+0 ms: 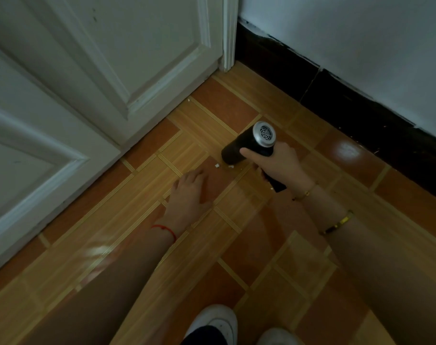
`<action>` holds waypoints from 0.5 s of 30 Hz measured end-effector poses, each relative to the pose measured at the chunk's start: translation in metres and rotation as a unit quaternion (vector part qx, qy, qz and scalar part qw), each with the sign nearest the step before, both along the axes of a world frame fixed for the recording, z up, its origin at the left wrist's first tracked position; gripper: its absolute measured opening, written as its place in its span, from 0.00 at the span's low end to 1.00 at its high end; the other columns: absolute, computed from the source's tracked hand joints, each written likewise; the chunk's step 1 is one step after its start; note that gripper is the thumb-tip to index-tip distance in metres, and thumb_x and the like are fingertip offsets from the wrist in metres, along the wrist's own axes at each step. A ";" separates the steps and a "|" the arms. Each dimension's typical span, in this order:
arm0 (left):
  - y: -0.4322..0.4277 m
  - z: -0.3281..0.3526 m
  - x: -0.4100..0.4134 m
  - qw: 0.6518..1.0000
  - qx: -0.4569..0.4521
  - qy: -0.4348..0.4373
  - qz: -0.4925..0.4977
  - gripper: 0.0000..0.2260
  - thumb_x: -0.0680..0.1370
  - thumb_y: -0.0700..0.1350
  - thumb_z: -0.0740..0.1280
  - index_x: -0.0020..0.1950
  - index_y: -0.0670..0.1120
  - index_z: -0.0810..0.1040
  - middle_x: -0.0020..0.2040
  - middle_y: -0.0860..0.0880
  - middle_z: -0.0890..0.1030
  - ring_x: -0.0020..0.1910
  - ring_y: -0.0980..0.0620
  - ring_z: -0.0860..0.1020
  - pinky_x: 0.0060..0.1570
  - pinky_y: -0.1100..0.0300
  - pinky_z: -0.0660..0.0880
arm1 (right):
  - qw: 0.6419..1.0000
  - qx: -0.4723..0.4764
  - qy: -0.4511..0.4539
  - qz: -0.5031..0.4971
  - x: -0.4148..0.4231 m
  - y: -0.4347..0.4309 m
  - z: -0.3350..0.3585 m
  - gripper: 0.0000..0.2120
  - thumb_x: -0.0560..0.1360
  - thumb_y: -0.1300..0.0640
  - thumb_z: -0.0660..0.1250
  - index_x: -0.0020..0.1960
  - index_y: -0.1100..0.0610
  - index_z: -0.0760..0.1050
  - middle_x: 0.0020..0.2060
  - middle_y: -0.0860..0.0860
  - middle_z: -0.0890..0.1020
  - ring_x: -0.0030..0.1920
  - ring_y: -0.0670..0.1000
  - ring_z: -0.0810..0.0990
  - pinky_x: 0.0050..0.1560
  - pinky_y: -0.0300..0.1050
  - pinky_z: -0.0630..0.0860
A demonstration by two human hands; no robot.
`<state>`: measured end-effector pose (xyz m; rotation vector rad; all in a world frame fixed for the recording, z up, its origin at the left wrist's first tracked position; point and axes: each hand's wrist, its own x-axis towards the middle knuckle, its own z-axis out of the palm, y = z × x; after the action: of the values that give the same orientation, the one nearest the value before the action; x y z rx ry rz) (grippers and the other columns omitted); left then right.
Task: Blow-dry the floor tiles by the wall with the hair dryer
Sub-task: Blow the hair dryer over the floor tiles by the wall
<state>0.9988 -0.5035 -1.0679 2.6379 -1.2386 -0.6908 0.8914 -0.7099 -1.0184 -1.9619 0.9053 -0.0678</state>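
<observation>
Behind right hand [278, 163], hair dryer [245, 146] handle mostly hidden; shoes [218, 319] cropped

Single head-worn view, looking steeply down, close over floor tiles [127, 235], wall [361, 46] beyond

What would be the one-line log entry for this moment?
right hand: holds hair dryer, nozzle toward floor tiles | left hand: open, on floor tiles | white bits by nozzle

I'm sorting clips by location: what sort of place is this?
Likely an indoor corner of a home: a white panelled door, orange patterned floor tiles, and a white wall with a dark skirting board. The right hand grips a hair dryer.
</observation>
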 end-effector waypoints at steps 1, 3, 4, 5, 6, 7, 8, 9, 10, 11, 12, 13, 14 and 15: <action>0.000 0.000 -0.001 1.000 0.004 -0.003 -0.002 0.34 0.76 0.52 0.70 0.78 0.47 0.60 0.79 0.48 0.61 0.77 0.46 0.60 0.75 0.44 0.57 | 1.000 0.002 0.006 0.016 -0.001 0.002 0.000 0.22 0.73 0.42 0.71 0.43 0.63 0.79 0.34 0.60 0.84 0.24 0.46 0.78 0.32 0.41 0.79; 0.000 -0.002 -0.002 1.000 0.008 -0.012 -0.003 0.36 0.75 0.53 0.70 0.79 0.47 0.59 0.79 0.48 0.60 0.77 0.46 0.59 0.76 0.44 0.56 | 0.999 0.000 0.000 0.040 -0.001 0.007 -0.003 0.16 0.73 0.42 0.71 0.42 0.56 0.77 0.33 0.55 0.83 0.24 0.41 0.77 0.32 0.42 0.79; 0.000 -0.002 -0.002 1.000 0.009 -0.015 -0.005 0.36 0.75 0.53 0.70 0.79 0.47 0.59 0.79 0.48 0.59 0.77 0.46 0.59 0.76 0.43 0.56 | 0.999 -0.008 -0.008 0.044 -0.001 0.010 -0.005 0.13 0.73 0.43 0.72 0.42 0.52 0.76 0.32 0.50 0.82 0.25 0.39 0.77 0.32 0.39 0.77; 0.001 -0.002 -0.003 1.000 0.010 -0.017 -0.007 0.36 0.75 0.53 0.71 0.79 0.47 0.59 0.79 0.48 0.59 0.77 0.46 0.59 0.76 0.43 0.56 | 0.999 -0.019 -0.018 0.042 0.000 0.012 -0.006 0.12 0.72 0.43 0.72 0.43 0.49 0.74 0.32 0.45 0.79 0.26 0.37 0.77 0.33 0.36 0.74; 0.001 -0.003 -0.003 1.000 0.012 -0.018 -0.010 0.36 0.75 0.53 0.71 0.79 0.46 0.59 0.79 0.48 0.59 0.77 0.46 0.59 0.76 0.43 0.56 | 0.999 -0.026 -0.027 0.035 0.000 0.014 -0.007 0.12 0.72 0.43 0.73 0.44 0.49 0.73 0.32 0.42 0.77 0.28 0.37 0.76 0.34 0.33 0.71; 0.002 -0.003 -0.003 1.000 0.015 -0.021 -0.014 0.37 0.75 0.53 0.71 0.79 0.46 0.58 0.80 0.48 0.58 0.77 0.45 0.58 0.76 0.42 0.56 | 0.999 -0.024 -0.032 0.033 0.001 0.016 -0.006 0.14 0.72 0.43 0.73 0.47 0.49 0.73 0.33 0.40 0.76 0.29 0.38 0.76 0.35 0.32 0.69; 0.002 -0.003 -0.003 0.999 0.020 -0.024 -0.018 0.38 0.75 0.53 0.71 0.79 0.46 0.58 0.80 0.48 0.58 0.77 0.45 0.58 0.76 0.42 0.56 | 0.999 -0.016 -0.034 0.038 0.001 0.017 -0.006 0.15 0.72 0.43 0.73 0.49 0.50 0.73 0.34 0.40 0.76 0.29 0.37 0.76 0.35 0.31 0.69; 0.002 -0.003 -0.003 0.999 0.023 -0.026 -0.021 0.38 0.74 0.53 0.72 0.79 0.47 0.57 0.80 0.48 0.57 0.78 0.45 0.58 0.76 0.41 0.56 | 0.998 -0.007 -0.032 0.049 0.001 0.018 -0.005 0.15 0.72 0.43 0.73 0.50 0.50 0.73 0.34 0.40 0.77 0.29 0.35 0.77 0.34 0.31 0.69; 0.002 -0.003 -0.003 0.999 0.024 -0.026 -0.022 0.38 0.74 0.53 0.72 0.80 0.47 0.57 0.80 0.47 0.57 0.78 0.45 0.58 0.76 0.41 0.56 | 0.998 -0.003 -0.030 0.059 0.001 0.018 -0.005 0.15 0.71 0.43 0.73 0.49 0.50 0.73 0.34 0.41 0.77 0.28 0.33 0.76 0.34 0.32 0.69; 0.002 -0.003 -0.003 0.999 0.024 -0.026 -0.022 0.38 0.74 0.53 0.72 0.80 0.47 0.57 0.80 0.47 0.57 0.78 0.45 0.58 0.76 0.40 0.56 | 0.997 -0.007 -0.029 0.065 0.001 0.018 -0.005 0.14 0.71 0.43 0.73 0.47 0.50 0.74 0.33 0.41 0.78 0.27 0.33 0.76 0.34 0.32 0.70; 0.002 -0.002 -0.003 0.999 0.025 -0.026 -0.022 0.39 0.74 0.53 0.72 0.80 0.46 0.57 0.80 0.47 0.57 0.78 0.45 0.58 0.76 0.40 0.56 | 0.997 -0.017 -0.029 0.066 0.000 0.018 -0.005 0.14 0.71 0.43 0.73 0.45 0.50 0.74 0.32 0.41 0.78 0.27 0.35 0.76 0.34 0.32 0.70; 0.002 -0.002 -0.004 0.999 0.026 -0.026 -0.023 0.39 0.75 0.53 0.72 0.80 0.46 0.57 0.80 0.47 0.56 0.78 0.45 0.57 0.76 0.40 0.56 | 0.997 -0.029 -0.030 0.059 -0.001 0.017 -0.006 0.14 0.71 0.42 0.73 0.45 0.50 0.74 0.32 0.40 0.77 0.27 0.38 0.76 0.34 0.32 0.70; 0.002 -0.001 -0.004 0.999 0.028 -0.025 -0.022 0.38 0.75 0.53 0.71 0.80 0.46 0.57 0.81 0.47 0.56 0.78 0.45 0.57 0.76 0.40 0.55 | 0.998 -0.038 -0.032 0.045 -0.002 0.017 -0.007 0.15 0.71 0.41 0.73 0.47 0.51 0.74 0.32 0.39 0.75 0.28 0.39 0.74 0.35 0.33 0.69; 0.001 -0.001 -0.004 0.999 0.029 -0.024 -0.021 0.38 0.75 0.53 0.71 0.80 0.46 0.57 0.81 0.47 0.56 0.78 0.45 0.57 0.76 0.40 0.55 | 0.998 -0.044 -0.034 0.026 -0.005 0.016 -0.008 0.17 0.71 0.41 0.73 0.50 0.51 0.75 0.32 0.39 0.74 0.30 0.38 0.73 0.36 0.34 0.69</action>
<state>0.9951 -0.5020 -1.0686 2.6972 -1.3089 -0.6843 0.8863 -0.6937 -1.0267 -2.0515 0.8184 -0.1453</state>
